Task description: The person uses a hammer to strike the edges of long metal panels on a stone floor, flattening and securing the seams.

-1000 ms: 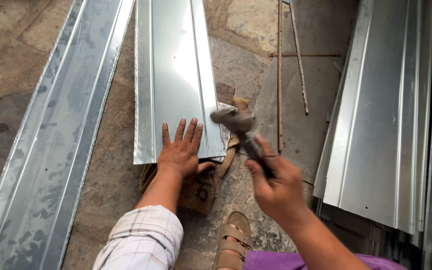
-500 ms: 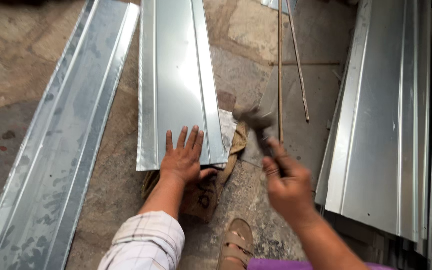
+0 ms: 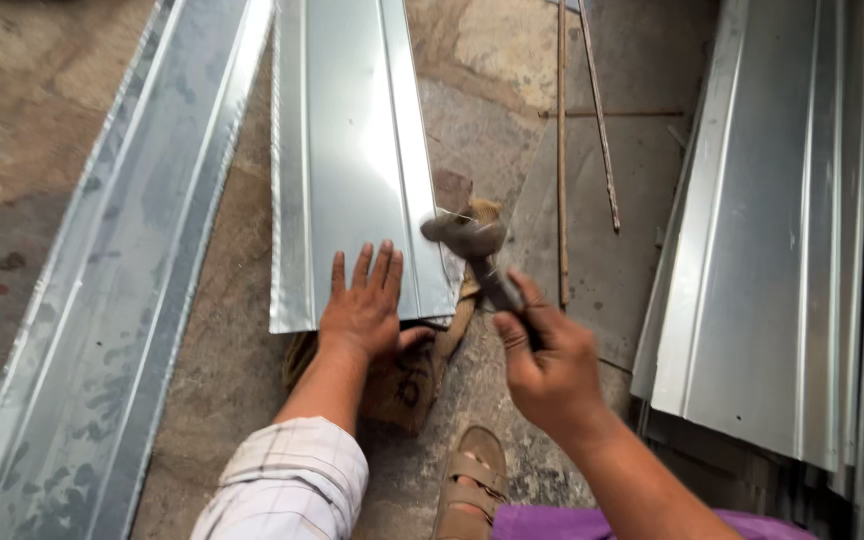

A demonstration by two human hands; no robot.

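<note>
The left hand (image 3: pixel 364 308) lies flat and open, fingers spread, pressing down on the near end of a long shiny folded strip of galvanised sheet metal (image 3: pixel 347 150) that runs away from the person across the stone floor (image 3: pixel 12 120). The heel of that hand hangs just past the sheet's near edge, over a brown sack-cloth pad (image 3: pixel 407 375) that sits under the sheet's end. The sleeve on this arm is pale with a faint check pattern.

The right hand (image 3: pixel 550 368) is closed in a fist around the dark handle of a hammer with a grey metal head (image 3: pixel 467 240) (blurred, so its exact shape is hard to tell). The head sits over the near right corner of the sheet, beside its raised right fold and near the left hand's fingertips; whether it touches the metal cannot be told. Just behind the head, a bit of tan wood or cloth shows at the sheet's edge.

To the left, well apart from the hands, a second long grey sheet-metal channel with folded edges (image 3: pixel 112 300) lies at a slant on the floor. To the right, a stack of similar bright folded metal sheets (image 3: pixel 772 260) leans or lies in layers. Between the worked sheet and that stack, two thin rusty metal rods (image 3: pixel 562 160) lie lengthwise on the floor, a shorter one crossing them. At the bottom edge, a foot in a tan strapped sandal (image 3: pixel 472 490) rests on the floor just beside the pad, next to purple cloth
</note>
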